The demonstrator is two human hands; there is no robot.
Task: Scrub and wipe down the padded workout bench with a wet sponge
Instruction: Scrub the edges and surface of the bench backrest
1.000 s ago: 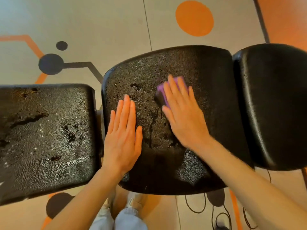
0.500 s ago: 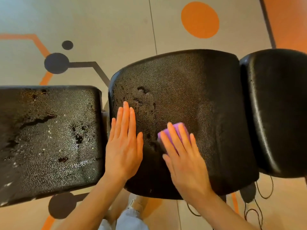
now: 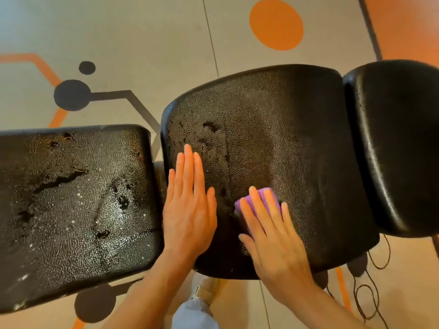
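Currently pressed flat on a purple sponge (image 3: 259, 205): right hand (image 3: 273, 238), fingers (image 3: 257, 210) extended over the top, not curled round it; sponge pinned against the pad rather than pinched. Sponge near the front edge of the middle pad (image 3: 297, 138) of the bench, slightly left of that pad's centre.

Just beside it, to the left: left hand (image 3: 188, 205), palm down, fingers together, empty, bracing on the same pad close to its left edge. Hands near each other, not touching.

Further out: left pad (image 3: 71, 198), beaded with water and streaked with small puddles; looks already wetted. Droplets and dark wet patches also on the left part of the middle pad. Right part of the middle pad and the right pad (image 3: 399, 138) look drier and smoother, apparently not yet scrubbed.

Key relation: bench long axis running left to right; unwiped area lying to the right of the sponge and away from the body. Right hand the nearer one. Next strokes probably rightward and outward.

Below: patterned floor (image 3: 142, 43), loose cords (image 3: 373, 288) at lower right.
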